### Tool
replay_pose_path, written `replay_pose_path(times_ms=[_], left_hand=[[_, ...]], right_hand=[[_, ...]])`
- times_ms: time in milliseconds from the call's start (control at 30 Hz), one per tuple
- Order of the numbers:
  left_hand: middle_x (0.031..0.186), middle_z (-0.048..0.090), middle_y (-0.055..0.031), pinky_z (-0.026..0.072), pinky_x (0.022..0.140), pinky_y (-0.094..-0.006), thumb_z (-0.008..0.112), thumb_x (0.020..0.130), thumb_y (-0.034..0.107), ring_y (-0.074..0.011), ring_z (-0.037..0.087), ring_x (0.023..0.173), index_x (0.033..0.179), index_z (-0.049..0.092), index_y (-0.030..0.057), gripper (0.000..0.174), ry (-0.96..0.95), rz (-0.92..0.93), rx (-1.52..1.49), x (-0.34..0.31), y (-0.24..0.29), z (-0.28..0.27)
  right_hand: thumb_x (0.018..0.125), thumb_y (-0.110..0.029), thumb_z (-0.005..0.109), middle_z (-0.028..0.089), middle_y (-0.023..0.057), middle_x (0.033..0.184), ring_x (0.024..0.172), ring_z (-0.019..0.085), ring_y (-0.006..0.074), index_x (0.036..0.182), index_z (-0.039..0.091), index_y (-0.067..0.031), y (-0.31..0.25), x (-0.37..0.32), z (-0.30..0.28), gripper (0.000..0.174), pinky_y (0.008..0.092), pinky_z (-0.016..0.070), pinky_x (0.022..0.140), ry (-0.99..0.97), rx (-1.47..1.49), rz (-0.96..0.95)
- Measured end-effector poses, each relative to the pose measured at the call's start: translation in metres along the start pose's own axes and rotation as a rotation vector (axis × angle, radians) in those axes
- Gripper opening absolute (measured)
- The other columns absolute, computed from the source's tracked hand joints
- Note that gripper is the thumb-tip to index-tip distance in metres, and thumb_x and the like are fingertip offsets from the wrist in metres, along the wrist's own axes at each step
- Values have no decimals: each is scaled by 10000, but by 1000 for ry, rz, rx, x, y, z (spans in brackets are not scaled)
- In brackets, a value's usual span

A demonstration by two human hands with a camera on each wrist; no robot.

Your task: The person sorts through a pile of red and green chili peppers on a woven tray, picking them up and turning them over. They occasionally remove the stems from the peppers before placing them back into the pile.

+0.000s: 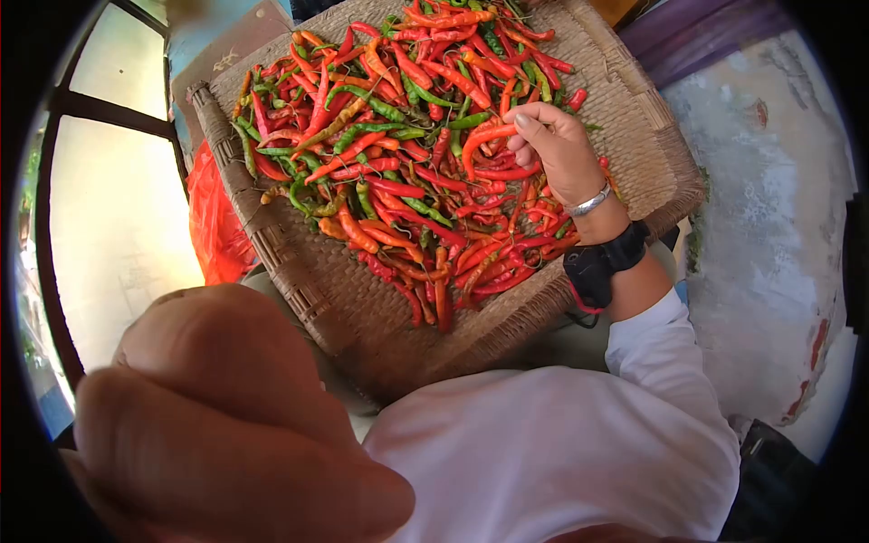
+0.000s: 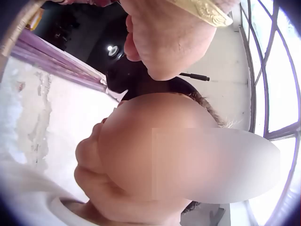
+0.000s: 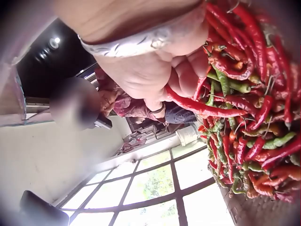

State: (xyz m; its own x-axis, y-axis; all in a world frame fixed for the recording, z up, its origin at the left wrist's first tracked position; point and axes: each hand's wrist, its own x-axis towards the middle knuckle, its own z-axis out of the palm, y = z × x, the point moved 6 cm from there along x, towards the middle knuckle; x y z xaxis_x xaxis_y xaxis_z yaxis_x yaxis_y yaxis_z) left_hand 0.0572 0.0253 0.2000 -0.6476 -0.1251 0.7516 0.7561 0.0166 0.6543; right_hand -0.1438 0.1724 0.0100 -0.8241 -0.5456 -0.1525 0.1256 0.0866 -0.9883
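A shallow woven tray (image 1: pixel 339 335) holds a wide heap of chili peppers (image 1: pixel 362 172), mostly red with green and orange ones among them. Over the heap's right side, my right hand (image 1: pixel 557 154) pinches one long red chili pepper (image 1: pixel 480 140) between thumb and fingers. That same pepper (image 3: pixel 207 107) points out toward the heap in the right wrist view. My left hand (image 2: pixel 171 44) is raised close to the head, away from the tray, and its fingers are mostly hidden. Large and blurred, it fills the lower left of the head view.
The tray rests across the lap. Left of it hangs a red plastic bag (image 1: pixel 217 226), beside a barred window (image 1: pixel 118 172). Purple cloth (image 1: pixel 697 41) lies beyond the tray's far right corner. Another person (image 3: pixel 136 107) is in the background of the right wrist view.
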Motion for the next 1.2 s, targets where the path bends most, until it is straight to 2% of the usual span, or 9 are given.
replay_pose_path(times_ms=[133, 267, 433, 567, 600, 633, 833, 1000, 1200], left_hand=[[783, 548, -32, 370, 592, -265, 511, 800, 444, -157, 493, 669, 1083, 481, 130, 423, 69, 11, -45, -46, 25, -97], [803, 546, -42, 370, 611, -270, 512, 800, 441, -163, 493, 691, 1089, 477, 123, 431, 107, 39, -55, -8, -27, 6], [828, 543, -53, 370, 634, -277, 513, 800, 438, -170, 493, 718, 1096, 471, 115, 440, 124, 18, -80, -9, -47, -13], [848, 540, -62, 370, 653, -283, 513, 800, 435, -176, 493, 740, 1102, 467, 108, 447, 171, 38, -102, -49, -14, -21], [853, 540, -65, 370, 657, -284, 514, 800, 434, -178, 493, 745, 1104, 466, 106, 449, 176, 40, -107, -31, -42, -30], [858, 539, -67, 370, 662, -286, 514, 800, 433, -179, 494, 751, 1105, 465, 105, 451, 176, 40, -111, -18, -77, -95], [889, 536, -81, 370, 690, -294, 515, 800, 429, -188, 494, 784, 1114, 459, 94, 462, 195, 42, -72, -33, -42, -44], [914, 532, -92, 370, 713, -301, 516, 800, 425, -195, 494, 811, 1122, 454, 86, 471, 267, -40, -106, -80, -35, -100], [944, 529, -106, 370, 741, -309, 517, 800, 420, -204, 494, 844, 1131, 448, 76, 482, 287, -39, -133, -91, -31, -124]], right_hand=[[842, -175, 513, 566, 28, 674, 537, 495, 49, 901, 578, -8, -2, 0, -2, 188, 167, 412, 493, 25, 5, 1], [843, -169, 510, 563, 25, 665, 535, 491, 43, 895, 580, -8, -1, 1, -1, 184, 166, 411, 495, 33, 15, 43], [850, -197, 508, 557, 20, 681, 554, 495, 55, 915, 571, -18, 2, 6, 0, 201, 168, 408, 505, 8, -42, 32], [848, -166, 502, 560, 26, 675, 535, 493, 50, 898, 578, -8, 4, 4, 0, 182, 169, 413, 498, 17, -10, 46], [848, -166, 503, 559, 24, 677, 536, 492, 48, 896, 578, -9, 2, 4, 1, 180, 168, 413, 498, 13, -19, 36], [848, -167, 504, 558, 22, 678, 538, 491, 46, 894, 578, -11, 0, 3, 2, 178, 167, 413, 498, 13, -22, 25], [852, -169, 499, 554, 17, 678, 543, 488, 44, 899, 576, -14, 5, 4, 4, 180, 166, 414, 502, 11, -47, 61], [855, -170, 488, 558, 28, 678, 548, 499, 58, 899, 578, -9, 8, 4, 5, 190, 176, 421, 501, -2, -80, 34], [853, -166, 491, 556, 29, 680, 546, 500, 62, 902, 577, -4, 9, 6, 5, 190, 179, 422, 508, -6, -74, 26]])
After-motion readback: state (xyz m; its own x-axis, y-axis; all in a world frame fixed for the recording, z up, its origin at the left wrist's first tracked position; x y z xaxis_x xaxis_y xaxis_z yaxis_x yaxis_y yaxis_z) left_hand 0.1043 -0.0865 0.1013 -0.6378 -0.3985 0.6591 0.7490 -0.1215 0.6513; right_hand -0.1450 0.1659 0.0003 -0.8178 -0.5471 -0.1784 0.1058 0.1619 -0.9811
